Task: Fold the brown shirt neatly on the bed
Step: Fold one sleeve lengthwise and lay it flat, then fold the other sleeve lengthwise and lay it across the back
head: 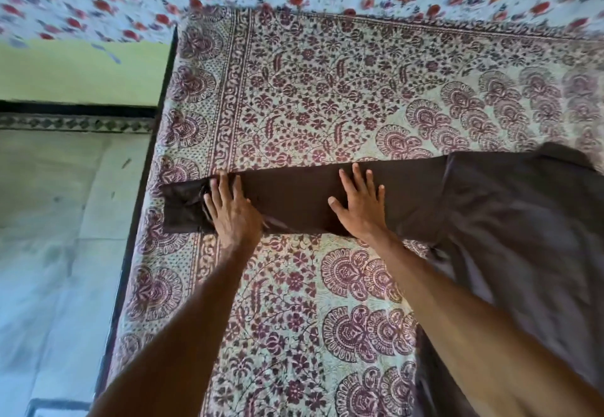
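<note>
Head view: near the bed's (294, 96) left edge, the left hand (233, 212) presses flat, fingers spread, on the brown shirt's (490, 220) smooth sleeve; the right hand (359, 202), splayed, flattens it mid-length. Printed quilted bedspread lies bare around.

Your brown shirt (490, 220) lies flat on the bed (327, 90), dark chocolate cloth, plain, no print. One sleeve (294, 197) stretches straight out from the body toward the bed's left edge, laid as a long band. Its cuff end (181, 209) is crumpled and sits just short of that edge. The body spreads toward the bed's right side, softly wrinkled, its near part running out of view.
</note>
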Tool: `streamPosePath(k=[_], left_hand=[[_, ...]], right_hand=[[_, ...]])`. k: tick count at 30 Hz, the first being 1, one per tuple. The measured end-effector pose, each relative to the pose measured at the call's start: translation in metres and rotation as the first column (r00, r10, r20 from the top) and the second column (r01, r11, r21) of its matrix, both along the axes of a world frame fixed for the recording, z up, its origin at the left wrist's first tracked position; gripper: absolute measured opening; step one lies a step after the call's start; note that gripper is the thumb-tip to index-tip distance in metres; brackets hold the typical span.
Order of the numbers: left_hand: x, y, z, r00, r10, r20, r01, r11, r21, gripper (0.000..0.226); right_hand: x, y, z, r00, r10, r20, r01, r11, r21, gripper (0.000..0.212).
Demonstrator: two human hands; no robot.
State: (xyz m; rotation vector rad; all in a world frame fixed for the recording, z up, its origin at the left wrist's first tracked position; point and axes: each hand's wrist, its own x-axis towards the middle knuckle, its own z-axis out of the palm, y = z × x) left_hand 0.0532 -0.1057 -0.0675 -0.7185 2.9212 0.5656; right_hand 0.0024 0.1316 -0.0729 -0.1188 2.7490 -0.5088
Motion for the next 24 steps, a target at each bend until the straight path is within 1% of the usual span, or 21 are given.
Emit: streamPosePath(k=[2, 4, 6, 7, 8, 10, 12, 14, 16, 18, 20, 23, 24], left_hand=[[-0.003, 0.032, 0.022, 0.998, 0.029, -0.057, -0.023, 0.995, 0.101, 0.051], [-0.001, 0.065, 0.038, 0.993, 0.007, -0.117, 0.024, 0.964, 0.264, 0.036], [0.006, 0.099, 0.051, 0.987, -0.055, -0.148, 0.12, 0.87, 0.479, 0.031], [0.012, 0.117, 0.057, 0.987, -0.076, -0.142, 0.143, 0.815, 0.562, 0.029], [0.017, 0.135, 0.063, 0.987, -0.099, -0.127, 0.156, 0.778, 0.609, 0.026], [0.028, 0.172, 0.075, 0.982, -0.167, -0.085, 0.183, 0.757, 0.627, 0.022], [0.038, 0.215, 0.083, 0.966, -0.251, -0.066, 0.234, 0.731, 0.641, 0.019], [0.045, 0.257, 0.089, 0.947, -0.31, -0.082, 0.278, 0.668, 0.691, 0.016], [0.054, 0.306, 0.093, 0.922, -0.379, -0.085, 0.318, 0.611, 0.725, 0.015], [0.063, 0.359, 0.096, 0.898, -0.433, -0.081, 0.346, 0.581, 0.737, 0.015], [0.075, 0.409, 0.093, 0.892, -0.445, -0.072, 0.346, 0.574, 0.742, 0.015], [0.096, 0.484, 0.082, 0.883, -0.468, -0.028, 0.341, 0.599, 0.725, 0.015], [0.103, 0.502, 0.078, 0.873, -0.488, -0.018, 0.352, 0.605, 0.714, 0.014]], right_hand=[[0.003, 0.011, 0.019, 0.989, -0.122, -0.08, 0.106, 0.977, -0.184, 0.046], [0.015, 0.027, 0.041, 0.963, -0.215, -0.161, 0.164, 0.945, -0.281, 0.027], [0.036, 0.051, 0.061, 0.948, -0.279, -0.151, 0.213, 0.913, -0.347, 0.02], [0.049, 0.066, 0.069, 0.944, -0.307, -0.117, 0.246, 0.897, -0.368, 0.02], [0.061, 0.083, 0.075, 0.938, -0.337, -0.085, 0.282, 0.88, -0.381, 0.022], [0.086, 0.119, 0.08, 0.915, -0.4, -0.053, 0.348, 0.848, -0.4, 0.03], [0.109, 0.166, 0.081, 0.883, -0.469, -0.031, 0.429, 0.831, -0.355, 0.023], [0.129, 0.218, 0.083, 0.838, -0.546, -0.012, 0.517, 0.801, -0.302, 0.015], [0.15, 0.277, 0.086, 0.784, -0.621, -0.01, 0.592, 0.752, -0.291, 0.014], [0.171, 0.337, 0.091, 0.729, -0.684, -0.025, 0.655, 0.707, -0.267, 0.014], [0.189, 0.393, 0.091, 0.687, -0.725, -0.045, 0.704, 0.679, -0.207, 0.014], [0.213, 0.478, 0.084, 0.626, -0.777, -0.057, 0.77, 0.629, -0.113, 0.016], [0.22, 0.499, 0.081, 0.599, -0.796, -0.09, 0.791, 0.605, -0.094, 0.018]])
